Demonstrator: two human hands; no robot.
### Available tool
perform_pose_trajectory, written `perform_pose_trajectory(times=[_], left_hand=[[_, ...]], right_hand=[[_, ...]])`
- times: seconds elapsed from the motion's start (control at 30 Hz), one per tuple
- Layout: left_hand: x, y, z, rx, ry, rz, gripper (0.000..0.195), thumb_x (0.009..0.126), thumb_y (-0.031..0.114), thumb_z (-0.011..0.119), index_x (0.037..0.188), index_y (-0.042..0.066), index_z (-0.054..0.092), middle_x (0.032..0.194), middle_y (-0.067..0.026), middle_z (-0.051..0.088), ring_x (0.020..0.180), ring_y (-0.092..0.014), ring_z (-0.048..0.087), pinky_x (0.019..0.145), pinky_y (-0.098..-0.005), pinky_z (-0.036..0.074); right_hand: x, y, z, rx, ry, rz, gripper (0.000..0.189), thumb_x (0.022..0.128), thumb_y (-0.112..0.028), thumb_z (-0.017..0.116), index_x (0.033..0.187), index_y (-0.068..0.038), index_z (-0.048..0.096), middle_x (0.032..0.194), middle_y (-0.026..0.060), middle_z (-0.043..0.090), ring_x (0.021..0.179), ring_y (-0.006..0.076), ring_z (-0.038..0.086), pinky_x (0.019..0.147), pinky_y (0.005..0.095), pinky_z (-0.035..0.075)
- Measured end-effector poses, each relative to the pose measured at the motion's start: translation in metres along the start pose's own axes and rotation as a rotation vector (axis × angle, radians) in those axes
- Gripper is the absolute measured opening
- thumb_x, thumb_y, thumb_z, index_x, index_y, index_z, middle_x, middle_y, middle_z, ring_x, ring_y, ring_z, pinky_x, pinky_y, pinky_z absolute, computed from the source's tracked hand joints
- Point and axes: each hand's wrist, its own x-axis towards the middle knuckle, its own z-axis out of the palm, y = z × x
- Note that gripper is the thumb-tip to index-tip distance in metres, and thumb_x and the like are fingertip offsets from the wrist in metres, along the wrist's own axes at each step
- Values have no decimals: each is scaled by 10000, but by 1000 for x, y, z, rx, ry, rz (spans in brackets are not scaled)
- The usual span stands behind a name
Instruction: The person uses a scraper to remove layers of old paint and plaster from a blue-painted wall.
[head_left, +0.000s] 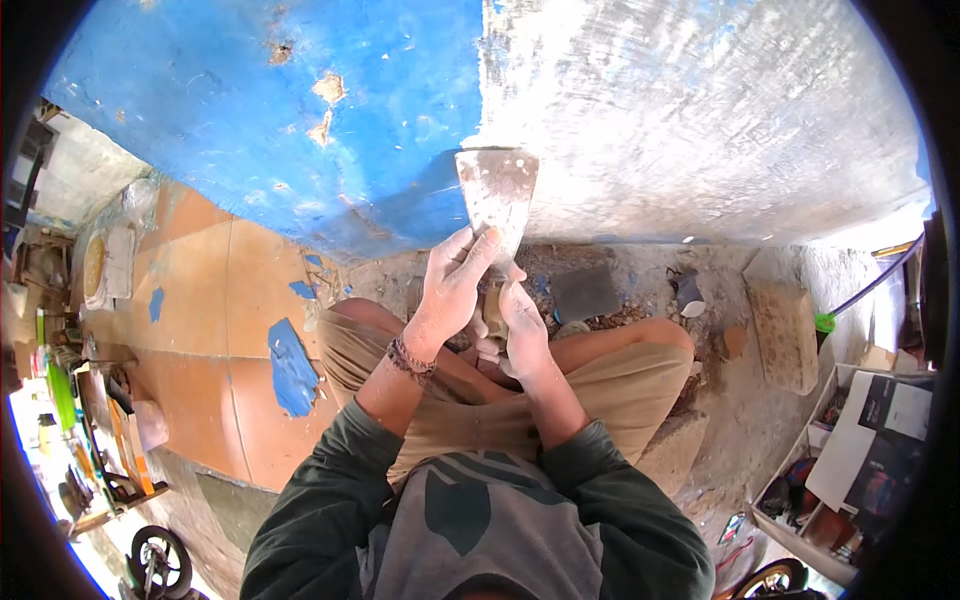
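My right hand (526, 322) grips the handle (494, 311) of a wide putty knife. My left hand (452, 296) holds the base of its worn, white-speckled blade (496, 187) from the left, with fingers laid on the metal. The blade's broad edge meets the wall where blue paint (390, 97) borders a scraped white surface (697, 120). Chips in the blue paint show pale plaster. White dust coats both hands, and part of the handle is hidden behind my fingers.
Blue paint flakes (293, 367) lie on orange floor tiles (187, 390) at left. Rubble, a dark square sheet (586, 292) and a concrete block (781, 336) lie at right. A drawer-like box (765, 491) with clutter stands lower right; a wheel (159, 562) shows lower left.
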Motion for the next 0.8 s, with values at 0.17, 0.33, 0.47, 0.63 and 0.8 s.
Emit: perform_pose_trajectory(times=[0.17,0.33,0.47,0.63,0.8], left_hand=[[3,-22,3,-167,-49,8,376,972,301,401,924,-34,565,734,-108,634,658,-143,599,629,-264,474],[2,-11,5,38,45,28,410,965,311,400,864,-45,576,674,-103,627,598,-135,590,558,-252,470],[-3,-25,3,75,98,49,405,961,314,420,861,-39,593,672,-86,628,597,-98,573,547,-239,463],[10,-8,4,60,67,60,367,970,288,381,949,-45,533,643,-102,603,571,-154,592,538,-262,479],[8,-14,7,70,90,95,368,971,293,374,938,-42,521,627,-110,598,552,-156,588,525,-265,478]], right_hand=[[3,-3,8,-109,219,70,306,971,-380,332,1025,-106,457,595,8,426,358,59,305,296,188,222],[-4,-10,30,-54,287,63,265,978,-322,332,967,-109,489,548,-5,415,366,44,326,292,182,236],[5,5,9,-122,224,24,277,979,-318,333,990,-96,498,550,-6,416,380,41,340,294,179,246],[10,1,13,-118,215,-8,305,980,-319,334,985,-74,515,566,-6,430,383,36,336,303,174,271],[8,6,12,-127,206,-42,316,979,-314,338,998,-55,518,572,-2,442,385,37,339,311,167,266]])
